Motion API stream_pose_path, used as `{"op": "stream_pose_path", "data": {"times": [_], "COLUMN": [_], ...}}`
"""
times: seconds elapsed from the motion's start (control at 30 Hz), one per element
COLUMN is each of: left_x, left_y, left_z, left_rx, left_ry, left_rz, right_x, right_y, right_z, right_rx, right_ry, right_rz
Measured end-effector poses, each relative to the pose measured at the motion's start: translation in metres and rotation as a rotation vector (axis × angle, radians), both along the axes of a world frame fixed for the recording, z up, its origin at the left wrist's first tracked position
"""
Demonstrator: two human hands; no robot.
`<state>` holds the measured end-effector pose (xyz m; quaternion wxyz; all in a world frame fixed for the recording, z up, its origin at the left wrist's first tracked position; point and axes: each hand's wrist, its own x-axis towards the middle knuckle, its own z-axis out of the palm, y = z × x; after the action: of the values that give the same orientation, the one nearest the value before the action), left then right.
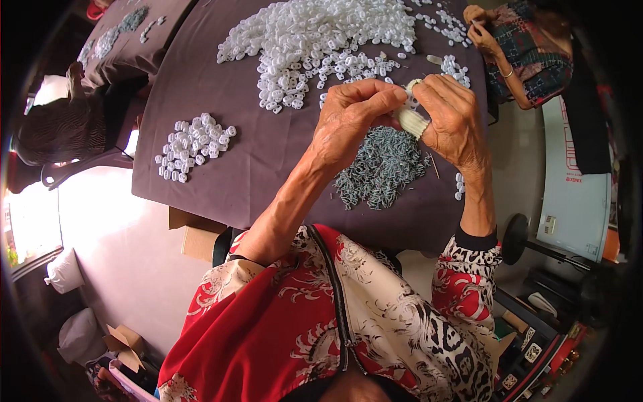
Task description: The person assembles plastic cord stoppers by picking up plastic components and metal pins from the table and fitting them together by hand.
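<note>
My left hand [355, 114] and my right hand [455, 117] meet above the table, both closed in a pinch. Between their fingertips is a small white plastic piece [410, 103], partly hidden by the fingers. Cream ribbed knit covers [413, 123] sit at the thumb and forefinger of my right hand. Just below the hands lies a heap of short, thin grey metal pieces [378, 171], too small to tell whether springs or screws. Beyond them spreads a large pile of white oval plastic pieces with holes [315, 40].
A smaller group of white pieces [194, 146] lies on the left of the dark tablecloth [254, 157]. A thin stick [435, 166] rests beside the grey heap. At the far right another person's hands [483, 30] work over the table edge. Another table [157, 40] stands far left.
</note>
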<state>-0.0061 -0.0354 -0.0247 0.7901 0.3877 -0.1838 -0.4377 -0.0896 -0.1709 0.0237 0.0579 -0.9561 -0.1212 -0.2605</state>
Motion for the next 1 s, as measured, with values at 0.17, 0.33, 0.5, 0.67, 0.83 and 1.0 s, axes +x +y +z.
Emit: {"op": "stream_pose_path", "data": {"times": [0.17,0.33,0.5,0.67,0.83,1.0], "left_x": [0.001,-0.001,0.000,-0.001,-0.001,-0.001], "left_y": [0.001,0.001,-0.001,-0.001,-0.003,-0.002], "left_z": [0.001,0.003,-0.003,-0.002,-0.006,-0.008], "left_rx": [0.026,0.061,0.078,0.108,0.097,0.095], "left_ry": [-0.024,-0.061,-0.077,-0.086,-0.089,-0.096], "left_rz": [0.017,0.009,0.001,-0.005,-0.003,-0.022], "right_x": [0.001,-0.002,0.000,-0.001,0.000,-0.001], "right_y": [0.002,-0.002,-0.008,-0.010,-0.013,-0.015], "right_z": [-0.003,-0.005,-0.011,-0.014,-0.017,-0.019], "right_rx": [0.060,0.056,0.049,0.048,0.041,0.017], "right_ry": [0.002,0.004,0.025,0.014,0.026,0.067], "right_rz": [0.020,0.039,0.075,0.098,0.115,0.111]}}
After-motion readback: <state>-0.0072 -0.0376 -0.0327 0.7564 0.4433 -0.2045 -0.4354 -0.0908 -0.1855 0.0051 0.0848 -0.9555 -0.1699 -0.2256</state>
